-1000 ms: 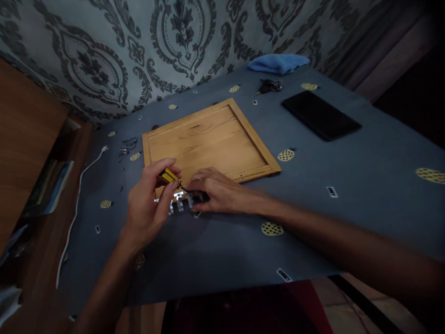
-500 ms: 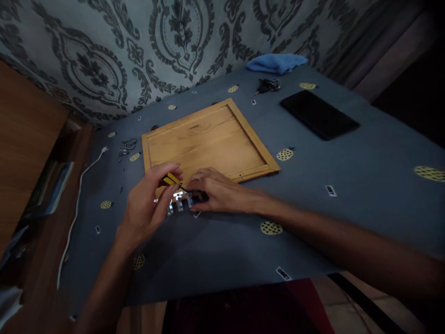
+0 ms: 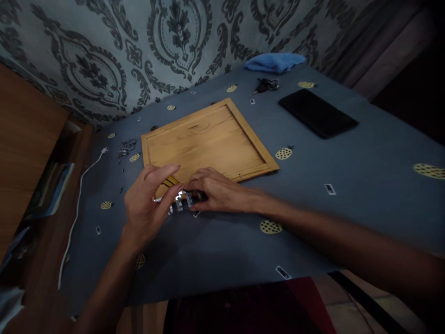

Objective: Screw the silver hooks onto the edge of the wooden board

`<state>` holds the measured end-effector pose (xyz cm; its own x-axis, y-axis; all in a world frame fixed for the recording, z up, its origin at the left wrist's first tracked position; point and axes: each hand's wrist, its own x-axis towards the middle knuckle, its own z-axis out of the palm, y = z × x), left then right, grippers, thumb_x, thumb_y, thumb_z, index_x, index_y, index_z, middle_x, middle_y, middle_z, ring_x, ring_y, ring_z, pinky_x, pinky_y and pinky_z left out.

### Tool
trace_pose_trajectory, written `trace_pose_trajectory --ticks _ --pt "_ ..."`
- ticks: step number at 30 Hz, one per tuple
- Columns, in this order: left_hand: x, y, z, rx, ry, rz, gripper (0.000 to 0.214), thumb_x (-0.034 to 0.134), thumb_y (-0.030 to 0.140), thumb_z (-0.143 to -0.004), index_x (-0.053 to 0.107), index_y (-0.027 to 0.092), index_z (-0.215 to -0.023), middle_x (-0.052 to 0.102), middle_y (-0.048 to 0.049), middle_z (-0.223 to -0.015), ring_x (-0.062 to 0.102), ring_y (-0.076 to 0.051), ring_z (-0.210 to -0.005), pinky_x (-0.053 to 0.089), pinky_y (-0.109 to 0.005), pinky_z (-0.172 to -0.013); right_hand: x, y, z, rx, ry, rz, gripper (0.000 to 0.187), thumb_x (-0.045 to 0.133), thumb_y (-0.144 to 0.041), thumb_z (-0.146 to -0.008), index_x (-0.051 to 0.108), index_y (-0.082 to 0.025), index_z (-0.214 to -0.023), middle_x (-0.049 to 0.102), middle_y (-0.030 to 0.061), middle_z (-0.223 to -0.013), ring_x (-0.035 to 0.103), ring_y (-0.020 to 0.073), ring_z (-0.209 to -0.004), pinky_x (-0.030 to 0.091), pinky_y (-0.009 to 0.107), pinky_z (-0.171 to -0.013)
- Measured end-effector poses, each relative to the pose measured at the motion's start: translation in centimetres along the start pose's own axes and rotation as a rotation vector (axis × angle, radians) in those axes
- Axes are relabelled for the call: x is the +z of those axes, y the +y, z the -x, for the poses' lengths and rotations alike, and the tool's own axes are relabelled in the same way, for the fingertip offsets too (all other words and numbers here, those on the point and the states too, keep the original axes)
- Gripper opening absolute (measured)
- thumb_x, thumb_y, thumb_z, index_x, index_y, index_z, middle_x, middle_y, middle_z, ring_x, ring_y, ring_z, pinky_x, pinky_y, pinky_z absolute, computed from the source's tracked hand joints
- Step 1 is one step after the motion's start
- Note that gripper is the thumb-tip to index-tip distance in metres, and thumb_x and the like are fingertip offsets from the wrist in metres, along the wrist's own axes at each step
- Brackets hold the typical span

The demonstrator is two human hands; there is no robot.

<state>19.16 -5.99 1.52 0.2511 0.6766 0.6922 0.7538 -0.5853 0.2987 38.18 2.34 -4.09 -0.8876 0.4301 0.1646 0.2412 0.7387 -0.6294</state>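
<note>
A wooden framed panel (image 3: pixel 205 134) lies flat on the table. At its near edge sits a shiny metal bracket (image 3: pixel 179 203) with several prongs hanging over the side. My left hand (image 3: pixel 148 199) is closed around the yellow and black handle of a screwdriver (image 3: pixel 170 181), just above the bracket; the fingers hide its tip. My right hand (image 3: pixel 217 190) grips the bracket's right end and the panel edge, thumb below and fingers on top. A dark part (image 3: pixel 200 195) shows under the right fingers, its kind unclear.
A black tablet-like slab (image 3: pixel 318 113), a bunch of keys (image 3: pixel 266 86) and a blue cloth (image 3: pixel 274 62) lie toward the back right. Metal hardware (image 3: pixel 128 144) and small screws (image 3: pixel 121 189) are at the left. A white cable (image 3: pixel 79 190) runs along the left edge.
My left hand has shifted slightly and its fingers have turned on the screwdriver handle, covering more of the shaft. My right hand stays in place on the bracket.
</note>
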Motion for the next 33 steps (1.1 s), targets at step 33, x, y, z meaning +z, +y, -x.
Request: trace_pose_trajectory --ticks 33 --pt "0.31 0.38 -0.19 -0.055 0.066 -0.041 0.029 0.071 0.019 -0.096 0.07 0.028 -0.123 0.068 -0.0008 -0.093 0.066 -0.014 -0.082 0.058 -0.027 -0.07 0.1 0.21 0.17 -0.004 0.049 0.007 0.04 0.088 -0.033 -0.083 0.076 -0.016 -0.117 0.075 0.0101 -0.106 0.066 0.0276 -0.106 0.046 0.04 -0.096"
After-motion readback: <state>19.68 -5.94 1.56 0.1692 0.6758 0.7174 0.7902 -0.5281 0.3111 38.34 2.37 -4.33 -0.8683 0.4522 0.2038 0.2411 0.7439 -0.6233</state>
